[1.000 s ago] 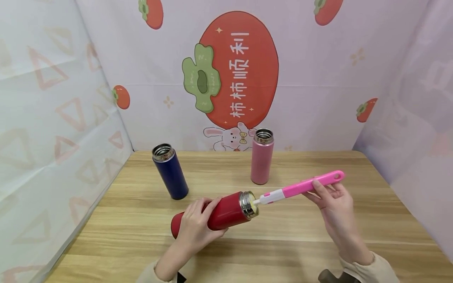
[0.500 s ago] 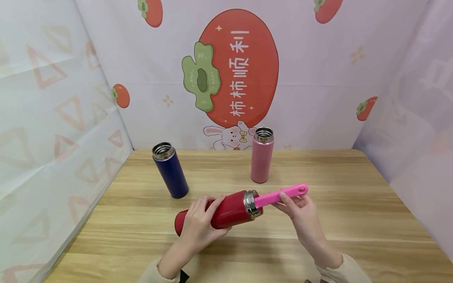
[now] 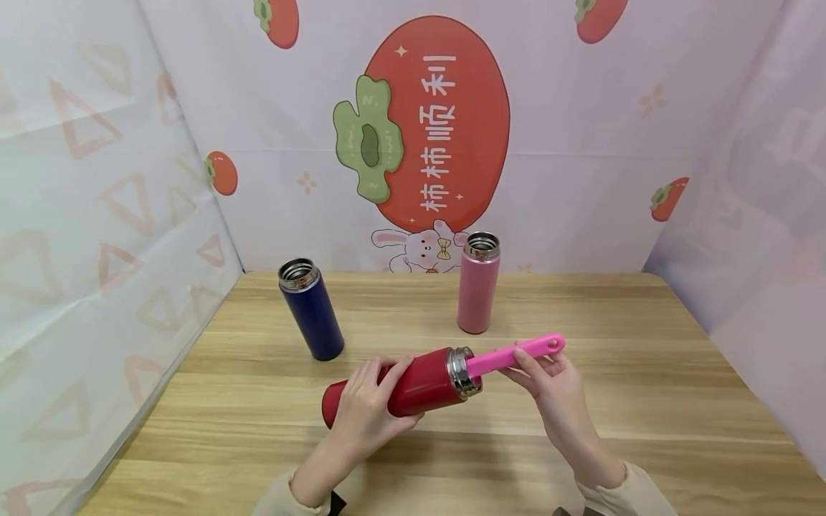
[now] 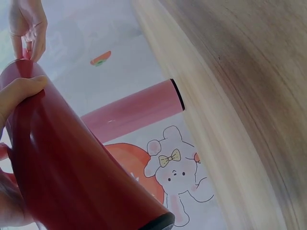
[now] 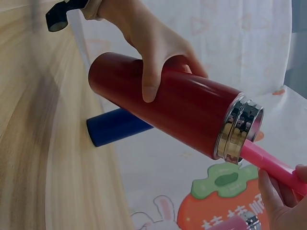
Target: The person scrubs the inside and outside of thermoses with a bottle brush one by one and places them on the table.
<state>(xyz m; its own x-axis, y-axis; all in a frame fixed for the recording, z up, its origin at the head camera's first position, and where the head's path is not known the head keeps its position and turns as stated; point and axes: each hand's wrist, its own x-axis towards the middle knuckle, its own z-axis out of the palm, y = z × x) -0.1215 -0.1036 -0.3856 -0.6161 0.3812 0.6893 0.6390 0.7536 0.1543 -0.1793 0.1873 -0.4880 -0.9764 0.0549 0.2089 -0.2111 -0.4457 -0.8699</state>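
My left hand (image 3: 371,412) grips a red thermos bottle (image 3: 422,383) around its body, holding it tilted on its side above the table. Its steel mouth (image 5: 240,129) points right. In my right hand (image 3: 558,394), thumb and fingers pinch the pink handle of a bottle brush (image 3: 510,357) near its holed end. The brush's head and white neck are hidden inside the bottle, and part of the handle is in the mouth too. In the left wrist view, the red bottle (image 4: 72,153) fills the near left, with my right hand (image 4: 29,26) beyond it.
A dark blue bottle (image 3: 314,315) without a lid stands at the back left of the wooden table (image 3: 613,308). Near the back edge, in the middle, is an uncapped pink bottle (image 3: 477,294). A printed cloth (image 3: 568,179) hangs behind the table.
My right hand has moved left, pushing the brush from the mouth deep into the red bottle; in the last half second it barely shifts. The red bottle has drifted slightly right.
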